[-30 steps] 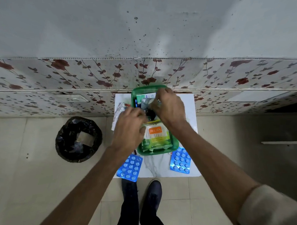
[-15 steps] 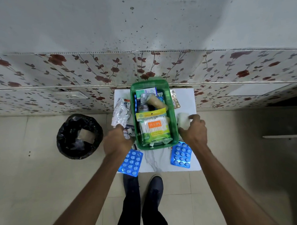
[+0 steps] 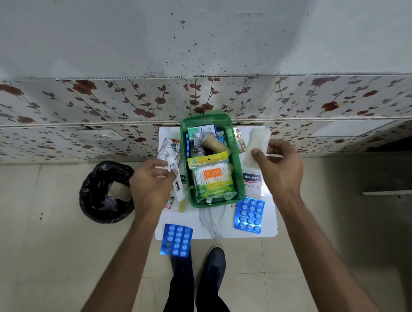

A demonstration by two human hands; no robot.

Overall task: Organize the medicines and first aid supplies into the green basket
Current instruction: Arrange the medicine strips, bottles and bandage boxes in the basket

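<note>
- Head view, looking down: the green basket (image 3: 237, 162) sits in the middle of a small white table (image 3: 211, 224), its far end against the wall.
- It is a rounded plastic rectangle, packed full: a swab pack (image 3: 211, 177) with a yellow header and orange label lies on top, a tan roll (image 3: 215, 143) and small boxes behind it.
- Left of the basket lies a crinkled foil pack (image 3: 168, 149); right of it a foil strip (image 3: 238, 139) and a plaster box (image 3: 252, 181).
- A blue blister sheet (image 3: 249, 215) lies flat at the near right; another sheet (image 3: 176, 240) overhangs the near left edge.
- The left hand (image 3: 151, 189) pinches a small white packet (image 3: 172, 168), just beside the basket.
- The right hand (image 3: 278, 169) holds a white gauze pad (image 3: 257, 146) between thumb and fingers, above the table's right side.
- The marbled tabletop stands on beige floor tiles, under a floral panel and a speckled wall.
- A black-lined bin (image 3: 106, 191) stands on the floor to the left.
</note>
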